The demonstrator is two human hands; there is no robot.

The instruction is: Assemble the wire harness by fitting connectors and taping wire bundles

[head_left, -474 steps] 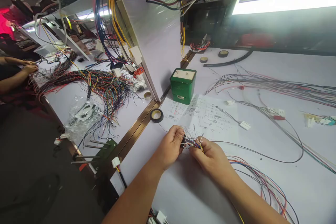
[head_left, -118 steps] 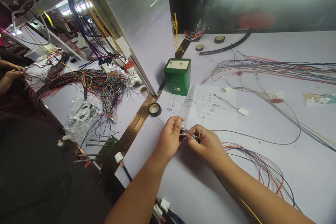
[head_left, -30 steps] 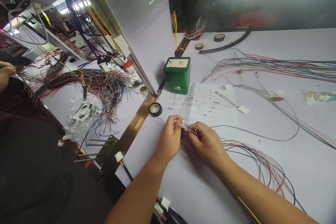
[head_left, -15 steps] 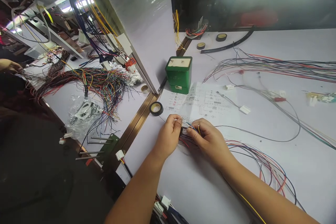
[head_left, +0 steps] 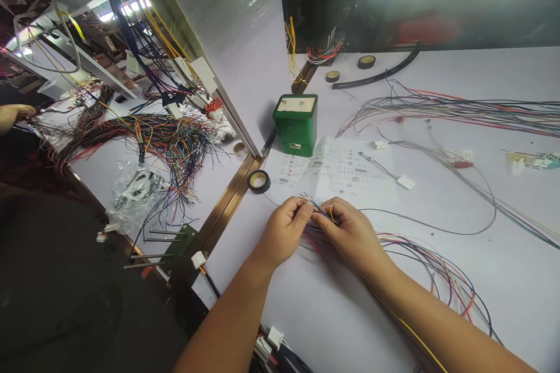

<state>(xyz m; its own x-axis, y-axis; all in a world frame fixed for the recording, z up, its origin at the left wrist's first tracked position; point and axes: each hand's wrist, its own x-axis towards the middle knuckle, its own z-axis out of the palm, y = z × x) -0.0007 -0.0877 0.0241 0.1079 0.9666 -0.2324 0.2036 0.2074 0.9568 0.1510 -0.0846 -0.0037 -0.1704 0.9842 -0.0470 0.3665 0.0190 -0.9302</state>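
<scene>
My left hand (head_left: 286, 228) pinches the tips of several thin wires between thumb and fingers. Close beside it, my right hand (head_left: 345, 224) is closed round the same bundle of wires (head_left: 315, 210), a blue and a yellow one among them. The bundle runs under my right hand and loops out as coloured wires (head_left: 450, 268) on the white table. Beneath and beyond my hands lies a printed wiring diagram (head_left: 345, 166). A roll of black tape (head_left: 259, 181) sits just past my left hand. Fingers hide most of the wire ends.
Behind the diagram stands a green box (head_left: 297, 128). Loose wires (head_left: 459, 108) and a white connector (head_left: 405, 182) lie to the right. An upright panel (head_left: 236, 41) divides off the left bench, which holds a heap of wires (head_left: 175, 140). Another person's hand (head_left: 17, 112) is at far left.
My left hand has moved slightly right, its thumb now over the wire ends against my right fingers. The right hand stays nearly in place. The other person's hand has shifted a little.
</scene>
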